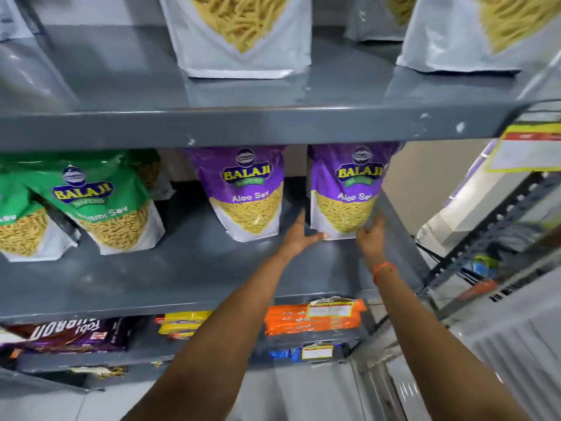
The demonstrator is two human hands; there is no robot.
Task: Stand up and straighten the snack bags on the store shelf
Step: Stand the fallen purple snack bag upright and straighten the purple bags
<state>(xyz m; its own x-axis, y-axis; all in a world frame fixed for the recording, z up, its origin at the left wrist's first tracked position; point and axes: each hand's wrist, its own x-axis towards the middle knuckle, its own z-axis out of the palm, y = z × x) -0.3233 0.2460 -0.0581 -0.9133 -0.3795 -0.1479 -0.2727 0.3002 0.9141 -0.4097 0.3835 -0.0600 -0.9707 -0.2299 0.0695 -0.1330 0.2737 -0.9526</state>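
Observation:
A purple Aloo Sev bag stands upright at the right end of the middle shelf. My left hand presses its lower left corner and my right hand holds its lower right side. A second purple Aloo Sev bag stands upright just to its left, untouched. Further left, two green Sev bags lean tilted against each other.
The upper shelf carries white bags of yellow sticks. The lower shelf holds flat packs: orange, yellow and dark purple. A metal upright with a yellow price tag sits at the right.

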